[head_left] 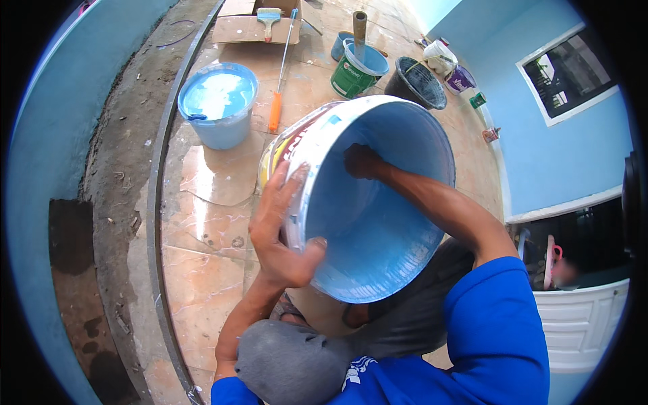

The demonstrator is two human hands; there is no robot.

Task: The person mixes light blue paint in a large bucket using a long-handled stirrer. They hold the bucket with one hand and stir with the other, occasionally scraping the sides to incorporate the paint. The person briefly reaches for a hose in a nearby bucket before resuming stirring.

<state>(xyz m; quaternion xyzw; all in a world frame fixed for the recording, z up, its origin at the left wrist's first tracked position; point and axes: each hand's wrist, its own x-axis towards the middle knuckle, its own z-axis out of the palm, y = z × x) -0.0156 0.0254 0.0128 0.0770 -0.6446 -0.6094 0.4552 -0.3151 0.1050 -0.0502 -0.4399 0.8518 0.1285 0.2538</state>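
Note:
A large white paint bucket [378, 253] is tipped toward me, its inside coated in blue paint. My left hand [280, 233] is closed on the bucket's left rim, thumb over the edge and fingers along the printed outer side. Deep inside the bucket is my right hand [362, 162], its fingers curled closed near the far inner wall. Whatever those fingers hold, if anything, is hidden. Beyond my left hand stands a smaller bucket [217, 125] filled with light blue paint.
A roller pole with an orange handle [275, 111] lies on the tiles, near a cardboard box [236, 30] bearing a wide brush [268, 23]. At the back stand a green bucket [354, 77] and a black bucket [417, 84]. Blue walls [520, 155] flank both sides.

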